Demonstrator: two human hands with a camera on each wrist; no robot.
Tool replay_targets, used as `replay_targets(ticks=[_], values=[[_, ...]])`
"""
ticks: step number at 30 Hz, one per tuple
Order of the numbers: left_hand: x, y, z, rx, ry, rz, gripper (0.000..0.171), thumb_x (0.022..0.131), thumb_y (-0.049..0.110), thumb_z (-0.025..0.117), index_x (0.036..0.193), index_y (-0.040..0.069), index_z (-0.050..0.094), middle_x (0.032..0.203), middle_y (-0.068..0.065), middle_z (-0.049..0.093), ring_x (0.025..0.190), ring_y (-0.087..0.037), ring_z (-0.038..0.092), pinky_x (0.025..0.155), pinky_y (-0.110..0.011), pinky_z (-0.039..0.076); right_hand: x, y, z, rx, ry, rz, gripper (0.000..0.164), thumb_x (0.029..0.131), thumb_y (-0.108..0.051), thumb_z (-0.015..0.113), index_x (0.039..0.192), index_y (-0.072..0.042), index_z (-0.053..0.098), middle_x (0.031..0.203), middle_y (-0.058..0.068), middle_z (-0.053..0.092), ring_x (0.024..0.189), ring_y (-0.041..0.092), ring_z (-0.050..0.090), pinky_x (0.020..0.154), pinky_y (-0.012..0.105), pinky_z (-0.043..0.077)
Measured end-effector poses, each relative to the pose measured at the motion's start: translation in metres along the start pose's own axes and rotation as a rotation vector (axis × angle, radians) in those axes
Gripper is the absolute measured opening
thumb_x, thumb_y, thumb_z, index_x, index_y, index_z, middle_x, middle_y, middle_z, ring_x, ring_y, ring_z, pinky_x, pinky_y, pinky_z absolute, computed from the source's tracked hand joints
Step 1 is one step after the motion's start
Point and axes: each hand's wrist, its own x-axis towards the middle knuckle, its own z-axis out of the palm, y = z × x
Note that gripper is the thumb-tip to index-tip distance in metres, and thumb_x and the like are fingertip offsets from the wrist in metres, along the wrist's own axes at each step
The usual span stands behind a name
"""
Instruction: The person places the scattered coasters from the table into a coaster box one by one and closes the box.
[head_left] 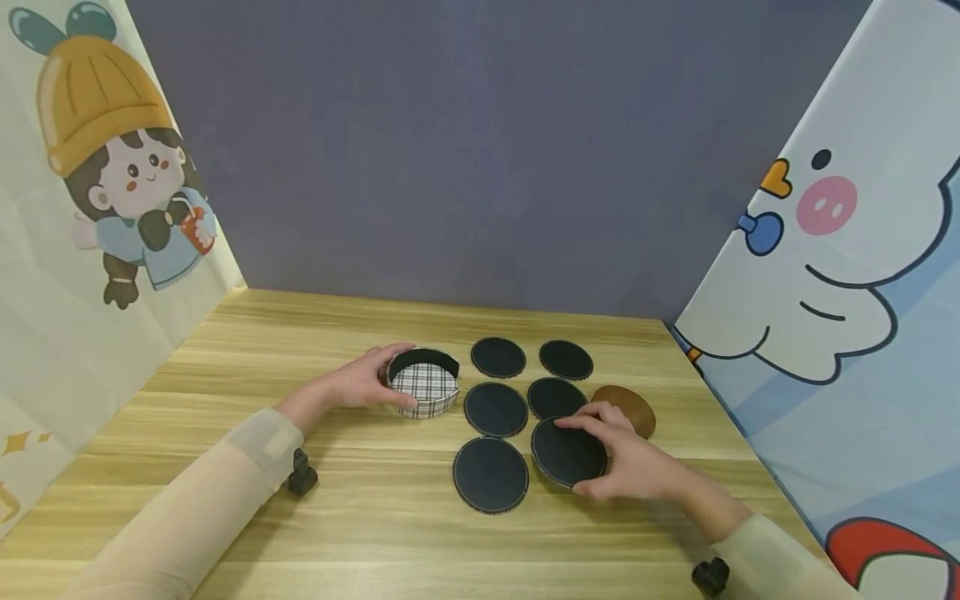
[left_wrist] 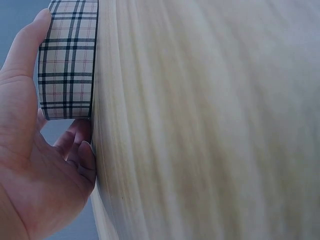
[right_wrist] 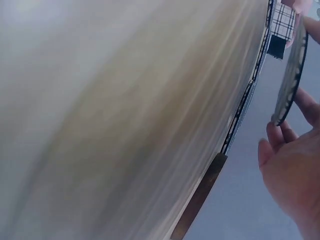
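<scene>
My left hand [head_left: 367, 382] grips a round plaid coaster holder [head_left: 426, 385] from its left side, thumb on the near wall. The holder has a dark inner wall with a gap at its right. In the left wrist view its checked side [left_wrist: 70, 65] stands on the table. My right hand [head_left: 633, 457] pinches a round black coaster [head_left: 567, 454] by its edge, between thumb and fingers. The right wrist view shows this coaster [right_wrist: 293, 75] tilted and raised off the table. Several more black coasters [head_left: 497, 410] lie flat between the hands.
A brown rounded piece [head_left: 626, 408] lies just behind my right hand, partly hidden by it. The wood-grain table [head_left: 360, 517] meets a dark grey panel [head_left: 465, 167] at the back. Cartoon-printed sheets [head_left: 45, 333] stand on both sides.
</scene>
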Motion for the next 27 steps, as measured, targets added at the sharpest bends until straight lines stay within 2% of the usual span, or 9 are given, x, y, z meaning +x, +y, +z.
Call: replay_targets(ticks=[4, 9, 16, 22, 27], values=[[0.001, -0.002, 0.0, 0.01, 0.004, -0.008, 0.118, 0.085, 0.049, 0.095, 0.176, 0.023, 0.025, 0.155, -0.029, 0.04, 0.134, -0.044, 0.059, 0.112, -0.06, 0.052, 0.01, -0.004, 0.002, 0.003, 0.028, 0.001, 0.085, 0.077, -0.041, 0.097, 0.154, -0.029, 0.063, 0.146, 0.003, 0.05, 0.133, 0.028, 0.042, 0.101, 0.058, 0.043], [0.001, -0.004, 0.001, 0.003, 0.004, -0.011, 0.119, 0.084, 0.049, 0.096, 0.176, 0.023, 0.025, 0.153, -0.029, 0.041, 0.133, -0.044, 0.06, 0.111, -0.059, 0.054, 0.026, -0.009, 0.005, 0.023, 0.023, 0.045, 0.086, 0.077, -0.041, 0.097, 0.155, -0.032, 0.062, 0.151, 0.004, 0.048, 0.137, 0.031, 0.04, 0.103, 0.057, 0.042], [0.0, -0.005, 0.002, -0.005, 0.011, -0.013, 0.119, 0.084, 0.049, 0.096, 0.176, 0.024, 0.025, 0.153, -0.027, 0.042, 0.132, -0.041, 0.059, 0.111, -0.059, 0.054, 0.052, -0.015, 0.006, 0.02, 0.048, 0.029, 0.082, 0.081, -0.041, 0.094, 0.155, -0.03, 0.062, 0.15, 0.007, 0.048, 0.138, 0.034, 0.043, 0.106, 0.059, 0.041], [0.001, -0.006, 0.002, 0.016, 0.012, -0.012, 0.119, 0.084, 0.051, 0.095, 0.176, 0.024, 0.025, 0.154, -0.028, 0.043, 0.133, -0.043, 0.059, 0.11, -0.061, 0.054, 0.079, -0.02, 0.007, 0.047, 0.024, 0.057, 0.082, 0.084, -0.045, 0.092, 0.159, -0.033, 0.058, 0.156, 0.01, 0.043, 0.142, 0.038, 0.039, 0.104, 0.059, 0.044], [0.0, -0.006, 0.002, 0.011, 0.013, -0.01, 0.12, 0.084, 0.05, 0.096, 0.176, 0.023, 0.024, 0.156, -0.029, 0.041, 0.135, -0.046, 0.058, 0.112, -0.063, 0.052, 0.101, -0.026, 0.007, 0.073, 0.004, 0.084, 0.082, 0.087, -0.048, 0.09, 0.16, -0.034, 0.056, 0.159, 0.011, 0.041, 0.143, 0.039, 0.036, 0.105, 0.064, 0.041]])
